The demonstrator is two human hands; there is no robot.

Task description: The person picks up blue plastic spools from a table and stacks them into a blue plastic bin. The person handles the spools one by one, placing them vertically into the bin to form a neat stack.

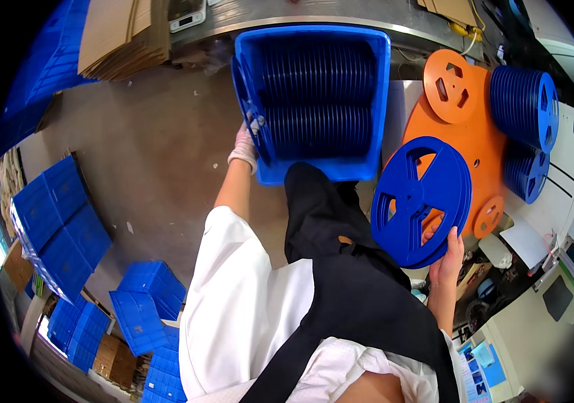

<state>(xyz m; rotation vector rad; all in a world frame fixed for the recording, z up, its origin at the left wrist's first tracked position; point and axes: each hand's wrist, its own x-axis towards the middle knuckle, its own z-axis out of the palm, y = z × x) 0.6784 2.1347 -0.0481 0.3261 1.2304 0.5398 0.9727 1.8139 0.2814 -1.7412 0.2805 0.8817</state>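
A: Head view: what do I hold?

B: My right hand [445, 258] is closed under a stack of blue reels [420, 200], fingers through a spoke hole. They look stiff, light and slippery; the rim is best. My gloved left hand [244, 149] clasps the blue crate [381, 101] just left of the grip.

A: Labels?

B: Blue-and-white sheets lie below the grip.

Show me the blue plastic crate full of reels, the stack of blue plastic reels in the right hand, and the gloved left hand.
Blue plastic crate [314, 173], head view, front wall.
Stack of blue plastic reels [413, 201], head view, hub.
Gloved left hand [244, 148], head view, back of hand.
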